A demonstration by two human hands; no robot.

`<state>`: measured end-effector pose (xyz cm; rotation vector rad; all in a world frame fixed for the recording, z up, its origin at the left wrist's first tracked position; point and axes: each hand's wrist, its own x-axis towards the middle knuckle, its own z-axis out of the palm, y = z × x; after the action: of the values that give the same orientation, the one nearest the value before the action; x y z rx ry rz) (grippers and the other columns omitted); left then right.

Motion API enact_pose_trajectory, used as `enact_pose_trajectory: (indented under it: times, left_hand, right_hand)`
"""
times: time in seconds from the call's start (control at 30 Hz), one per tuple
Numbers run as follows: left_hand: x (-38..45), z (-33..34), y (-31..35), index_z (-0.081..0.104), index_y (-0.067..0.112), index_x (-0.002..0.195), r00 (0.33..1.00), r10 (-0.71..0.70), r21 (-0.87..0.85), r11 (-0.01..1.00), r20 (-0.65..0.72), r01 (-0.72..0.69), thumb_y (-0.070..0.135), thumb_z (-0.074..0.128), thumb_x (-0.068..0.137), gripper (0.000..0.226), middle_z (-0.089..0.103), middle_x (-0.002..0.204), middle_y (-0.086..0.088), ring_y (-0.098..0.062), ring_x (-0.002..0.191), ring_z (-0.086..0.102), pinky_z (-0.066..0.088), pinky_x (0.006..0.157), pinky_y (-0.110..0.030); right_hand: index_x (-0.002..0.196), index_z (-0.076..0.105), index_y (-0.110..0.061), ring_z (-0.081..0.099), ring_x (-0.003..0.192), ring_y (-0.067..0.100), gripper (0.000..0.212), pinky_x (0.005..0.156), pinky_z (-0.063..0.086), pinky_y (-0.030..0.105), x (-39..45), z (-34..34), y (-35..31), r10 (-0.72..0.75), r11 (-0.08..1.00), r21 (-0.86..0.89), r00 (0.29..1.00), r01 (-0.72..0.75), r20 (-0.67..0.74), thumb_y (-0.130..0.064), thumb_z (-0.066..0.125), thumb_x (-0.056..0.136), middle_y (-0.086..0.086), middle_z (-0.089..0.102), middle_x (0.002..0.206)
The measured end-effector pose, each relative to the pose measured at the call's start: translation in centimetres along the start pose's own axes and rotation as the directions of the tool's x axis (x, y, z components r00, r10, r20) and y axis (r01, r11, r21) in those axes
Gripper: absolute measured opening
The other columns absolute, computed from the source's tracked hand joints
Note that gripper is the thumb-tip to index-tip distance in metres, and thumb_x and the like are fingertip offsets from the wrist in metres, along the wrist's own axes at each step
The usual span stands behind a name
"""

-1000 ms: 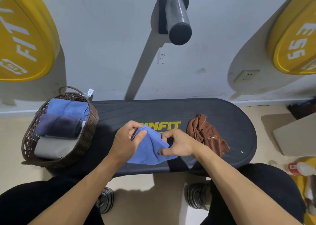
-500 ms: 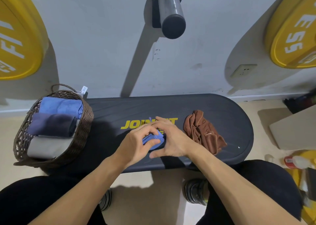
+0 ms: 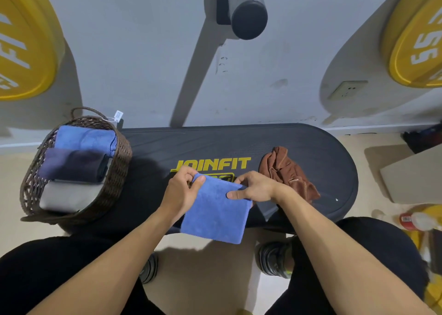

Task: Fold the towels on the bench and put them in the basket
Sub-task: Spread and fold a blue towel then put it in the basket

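Grey wall behind, black bench (image 3: 311,144) in front. Far out to the left of the hands sits the wicker basket (image 3: 119,166), three folded towels packed inside. Left hand (image 3: 183,190) pinches the top left corner of the blue towel (image 3: 215,216), thumb on top. That towel hangs folded over the bench's near edge, between both hands. Right hand (image 3: 254,187) pinches the top right corner. Just beyond the right hand lies a crumpled brown towel (image 3: 287,173) on the bench.

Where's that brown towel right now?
The brown towel lies crumpled on the bench's right part, just right of the person's right hand and the yellow JOINFIT lettering.
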<state>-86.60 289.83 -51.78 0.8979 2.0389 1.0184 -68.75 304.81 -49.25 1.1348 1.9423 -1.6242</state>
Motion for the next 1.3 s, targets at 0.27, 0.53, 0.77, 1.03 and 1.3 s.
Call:
enact_pose_trajectory:
  times: [0.27,0.53,0.77,1.03,1.3]
  left_hand:
    - [-0.6,1.5,-2.4,0.058,0.018,0.099,0.996,0.08,0.335,0.938,0.026,-0.084,0.014,0.063,0.088,0.013,0.054,0.097,0.005,-0.017,0.083,0.057,0.049,0.073,-0.034]
    - [-3.6,2.8,-4.9,0.054,0.016,0.128,0.815,0.007,0.482,0.804,0.58,-0.35,0.033,0.074,0.082,0.052,0.048,0.124,0.002,-0.016,0.12,0.044,0.038,0.102,-0.031]
    - [-3.5,3.4,-5.5,0.05,0.02,0.136,0.855,0.105,0.648,0.607,0.507,-0.46,0.028,0.072,0.086,0.055,0.047,0.129,0.004,-0.017,0.122,0.042,0.036,0.102,-0.028]
    - [-1.0,1.5,-4.7,0.057,0.017,0.102,0.93,0.033,0.473,0.854,0.365,-0.216,0.037,0.055,0.095,0.021,0.059,0.087,0.005,-0.023,0.082,0.055,0.042,0.067,-0.035]
    - [-0.2,1.9,-5.1,0.056,0.014,0.118,0.967,-0.219,0.342,0.925,0.127,0.165,0.045,0.058,0.095,0.039,0.06,0.097,-0.002,-0.023,0.084,0.057,0.04,0.066,-0.032]
  right_hand:
    - [0.117,0.06,-0.015,0.064,0.103,0.027,0.038,0.082,0.05,0.032,1.0,1.5,3.0,-0.052,0.908,-0.398,0.906,-0.133,-0.42,-0.03,0.073,0.084,0.007,0.065,0.116]
    - [0.14,0.056,-0.016,0.037,0.131,0.019,0.083,0.115,0.029,0.028,0.8,7.8,5.7,-0.24,0.85,-0.479,0.971,0.218,0.017,-0.04,0.088,0.068,0.004,0.046,0.139]
    - [0.151,0.038,-0.018,0.029,0.14,0.027,0.088,0.114,0.034,0.038,0.8,8.5,7.6,-0.392,0.57,-0.774,0.919,0.276,0.039,-0.029,0.082,0.076,0.008,0.036,0.153]
    - [0.105,0.068,-0.019,0.065,0.088,0.028,0.024,0.073,0.051,0.033,1.4,6.1,5.2,-0.278,0.903,-0.404,0.916,0.146,-0.291,-0.023,0.062,0.082,0.005,0.073,0.095]
    - [0.104,0.059,-0.026,0.061,0.081,0.004,0.035,0.067,0.047,0.018,2.2,5.6,5.1,-0.092,0.995,-0.06,0.906,0.074,-0.414,-0.036,0.079,0.078,-0.016,0.063,0.091]
